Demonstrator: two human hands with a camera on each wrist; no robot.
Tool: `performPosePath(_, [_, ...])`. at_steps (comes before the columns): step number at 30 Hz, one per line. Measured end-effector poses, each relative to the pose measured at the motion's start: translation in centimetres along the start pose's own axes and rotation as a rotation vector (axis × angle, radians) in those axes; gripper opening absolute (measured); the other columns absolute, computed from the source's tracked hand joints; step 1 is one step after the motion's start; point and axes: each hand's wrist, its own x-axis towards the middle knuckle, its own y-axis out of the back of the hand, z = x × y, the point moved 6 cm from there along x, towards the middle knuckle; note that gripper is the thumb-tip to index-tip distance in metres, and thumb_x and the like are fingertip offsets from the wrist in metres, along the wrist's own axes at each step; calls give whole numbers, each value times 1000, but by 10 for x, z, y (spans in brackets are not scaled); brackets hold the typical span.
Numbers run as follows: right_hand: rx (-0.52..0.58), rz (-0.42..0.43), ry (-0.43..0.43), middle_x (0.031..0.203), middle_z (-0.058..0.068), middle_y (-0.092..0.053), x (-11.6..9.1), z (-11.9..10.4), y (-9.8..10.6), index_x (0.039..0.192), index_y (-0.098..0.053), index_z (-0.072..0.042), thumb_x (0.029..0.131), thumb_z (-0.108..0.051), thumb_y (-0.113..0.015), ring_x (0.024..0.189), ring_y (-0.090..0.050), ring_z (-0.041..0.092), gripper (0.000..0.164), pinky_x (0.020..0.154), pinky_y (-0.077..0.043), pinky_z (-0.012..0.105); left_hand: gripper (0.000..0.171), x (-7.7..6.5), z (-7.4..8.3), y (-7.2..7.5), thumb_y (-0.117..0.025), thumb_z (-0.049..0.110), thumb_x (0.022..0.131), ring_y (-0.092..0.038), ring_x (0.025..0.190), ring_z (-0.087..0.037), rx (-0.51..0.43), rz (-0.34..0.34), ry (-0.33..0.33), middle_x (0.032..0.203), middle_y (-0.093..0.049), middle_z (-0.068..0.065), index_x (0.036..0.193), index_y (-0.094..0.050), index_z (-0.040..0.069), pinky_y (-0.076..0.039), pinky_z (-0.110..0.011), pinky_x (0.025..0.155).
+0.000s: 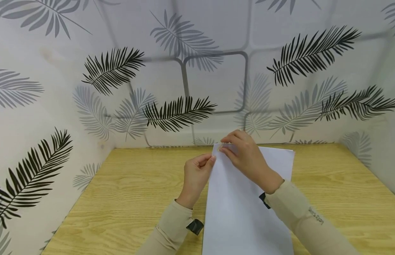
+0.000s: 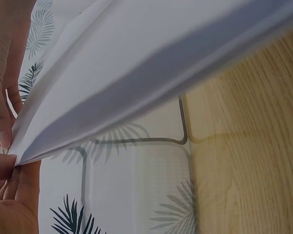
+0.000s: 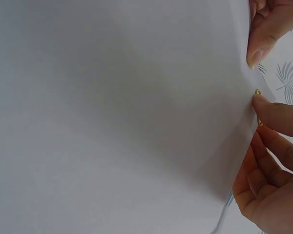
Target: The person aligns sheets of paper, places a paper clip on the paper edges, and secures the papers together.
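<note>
Several white paper sheets (image 1: 242, 219) are held up by their far left corner, their layers bowed apart in the left wrist view. My left hand (image 1: 197, 175) pinches the left edge just below that corner, thumb on the near face. At the top edge my right hand (image 1: 249, 157) pinches a small gold paper clip (image 3: 258, 91) between thumb and fingers, against the paper. The right thumb covers the clip's middle, so how far it sits over the sheets cannot be told. In the right wrist view the left thumb (image 3: 261, 46) presses the paper close by.
A wood-grain table (image 1: 136, 184) lies under the paper and both forearms. Behind it and at the sides hangs a pale covering (image 1: 213, 81) with leaf prints. Dark straps (image 1: 195, 226) are at both wrists, by the beige sleeves (image 1: 299, 209).
</note>
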Motion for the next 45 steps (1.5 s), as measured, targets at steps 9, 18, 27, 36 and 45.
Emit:
performPosePath(9, [-8, -1, 10, 93, 9, -62, -1, -1, -2, 93, -69, 1, 75, 1, -80, 88, -57, 26, 21, 76, -47, 39, 17, -1, 2, 0, -67, 4, 90, -70, 82, -33, 6, -12, -17, 91, -71, -23, 100, -71, -9, -54, -22, 65])
performPosePath(18, [-11, -2, 22, 95, 9, -62, -1, -2, -2, 94, -70, 1, 76, 1, -79, 89, -55, 26, 20, 76, -47, 38, 17, -1, 1, -1, -67, 4, 90, -70, 80, -31, 10, -10, -33, 89, -71, -22, 99, -72, -8, -53, -21, 65])
performPosePath(27, [-15, 20, 54, 93, 10, -63, -3, -4, -3, 93, -71, 2, 75, 2, -80, 86, -55, 25, 20, 73, -48, 36, 17, -3, 0, -1, -67, 4, 89, -70, 80, -32, 2, -2, -21, 89, -71, -22, 100, -72, -9, -53, -20, 63])
performPosePath(36, [-19, -34, 69, 93, 9, -62, 0, -3, 0, 94, -70, -1, 76, -1, -80, 87, -56, 25, 21, 74, -48, 37, 18, -4, -2, 2, -67, 5, 90, -70, 82, -31, 14, -11, -20, 91, -71, -22, 101, -71, -9, -54, -21, 65])
performPosePath(45, [-23, -40, -49, 98, 11, -63, -2, 19, 32, 101, -69, 0, 85, -4, -72, 92, -59, 27, 17, 78, -50, 42, 17, -4, -3, 5, -67, 2, 89, -69, 82, -33, 0, 9, -2, 91, -71, -23, 100, -71, -10, -50, -15, 62])
